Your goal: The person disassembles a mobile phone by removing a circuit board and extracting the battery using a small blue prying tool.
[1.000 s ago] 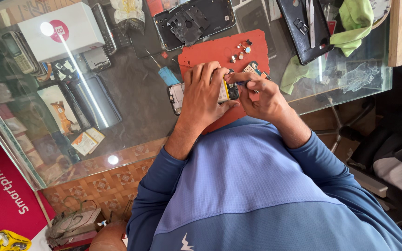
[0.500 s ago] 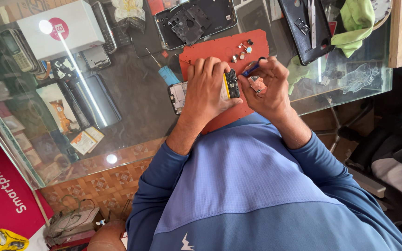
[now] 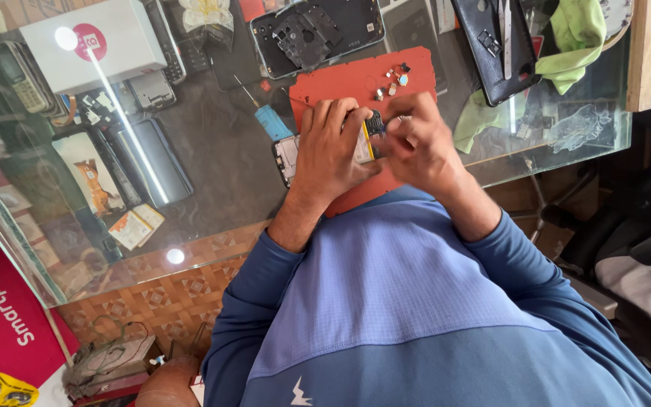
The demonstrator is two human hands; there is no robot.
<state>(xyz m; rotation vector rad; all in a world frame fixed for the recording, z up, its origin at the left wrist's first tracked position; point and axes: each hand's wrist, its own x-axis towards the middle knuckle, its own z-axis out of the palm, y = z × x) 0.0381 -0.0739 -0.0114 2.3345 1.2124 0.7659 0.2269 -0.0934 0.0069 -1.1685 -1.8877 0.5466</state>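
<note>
Opened phone [image 3: 289, 154] gripped by left hand [image 3: 333, 151] fingers on red mat [image 3: 356, 79], glass counter [image 3: 212, 173]; right hand [image 3: 416, 143] blurred, grip unclear.

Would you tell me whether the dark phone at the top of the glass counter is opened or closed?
Opened: the dark phone lies with its back off, its inner parts exposed.

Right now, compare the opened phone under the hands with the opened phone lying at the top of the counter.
The phone under the hands is pinned by the left hand while the right hand works on it; the phone at the top lies untouched. The first rests on the red mat, the second on bare glass. Both lie flat, insides exposed.
</note>
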